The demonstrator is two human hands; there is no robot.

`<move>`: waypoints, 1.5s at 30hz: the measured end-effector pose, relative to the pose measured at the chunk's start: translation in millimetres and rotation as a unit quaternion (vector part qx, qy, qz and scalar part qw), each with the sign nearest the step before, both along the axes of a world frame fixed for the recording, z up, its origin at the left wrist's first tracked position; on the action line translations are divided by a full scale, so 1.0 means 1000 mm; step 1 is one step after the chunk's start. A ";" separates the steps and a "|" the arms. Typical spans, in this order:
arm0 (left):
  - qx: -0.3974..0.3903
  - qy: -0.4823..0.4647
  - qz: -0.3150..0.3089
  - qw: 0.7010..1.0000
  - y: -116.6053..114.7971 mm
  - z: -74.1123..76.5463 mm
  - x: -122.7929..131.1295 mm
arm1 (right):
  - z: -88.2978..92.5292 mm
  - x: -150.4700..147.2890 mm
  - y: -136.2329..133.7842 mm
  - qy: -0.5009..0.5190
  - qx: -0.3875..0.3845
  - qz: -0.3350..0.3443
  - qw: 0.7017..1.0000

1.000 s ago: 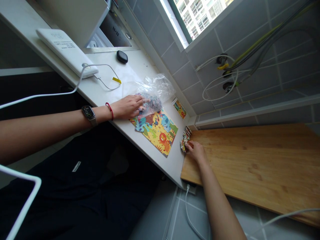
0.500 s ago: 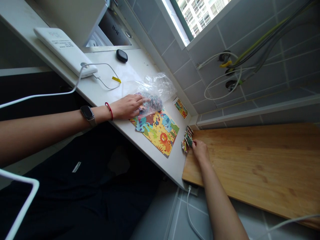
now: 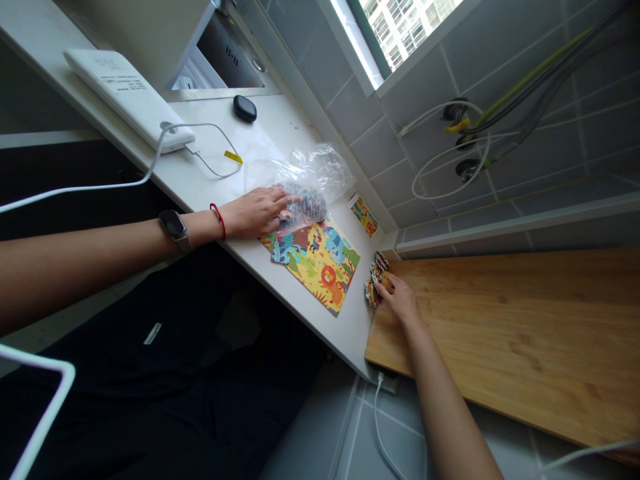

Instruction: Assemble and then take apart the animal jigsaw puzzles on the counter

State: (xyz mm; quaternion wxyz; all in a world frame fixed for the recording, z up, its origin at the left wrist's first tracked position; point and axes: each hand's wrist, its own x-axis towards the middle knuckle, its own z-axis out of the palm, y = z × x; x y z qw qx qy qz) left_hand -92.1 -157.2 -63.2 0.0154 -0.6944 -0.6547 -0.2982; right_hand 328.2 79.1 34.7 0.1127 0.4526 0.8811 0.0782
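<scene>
My left hand (image 3: 260, 212) lies with fingers stretched out on a clear plastic bag (image 3: 327, 170) that holds small bluish, patterned pieces. Beneath the bag is a colourful puzzle sheet (image 3: 327, 270) with a lion, an elephant and trees, and a joined blue-and-brown section (image 3: 285, 248) rests on its left part. My right hand (image 3: 397, 293) is at a heap of puzzle pieces (image 3: 373, 290) by the near end of the wooden board. Its thumb and fingers close around a piece there, partly hidden by the fingers.
A small picture card (image 3: 363, 215) lies near the wall. The wooden board (image 3: 500, 340) covers the right side. Farther left are a black case (image 3: 245, 109) and a white power bank (image 3: 127, 100) with a cable. The white counter's front edge runs diagonally below the sheet.
My right hand has shifted slightly and its fingers have spread over the heap; the dark green piece at its fingertips no longer shows. My left hand stays on the bag.
</scene>
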 end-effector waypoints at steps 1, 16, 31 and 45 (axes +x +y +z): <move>-0.002 0.000 0.000 1.000 0.000 0.000 0.000 | -0.003 0.001 -0.003 -0.007 -0.014 0.015 1.000; 0.000 -0.016 0.002 1.000 0.000 -0.001 0.001 | -0.002 0.008 0.017 0.006 -0.011 0.008 1.000; 0.011 -0.033 -0.008 0.999 -0.001 0.001 0.000 | 0.036 -0.005 -0.005 0.110 0.015 -0.038 0.993; 0.097 -0.082 -0.207 0.970 -0.014 0.006 0.009 | 0.085 -0.173 -0.166 0.335 -0.442 0.038 0.831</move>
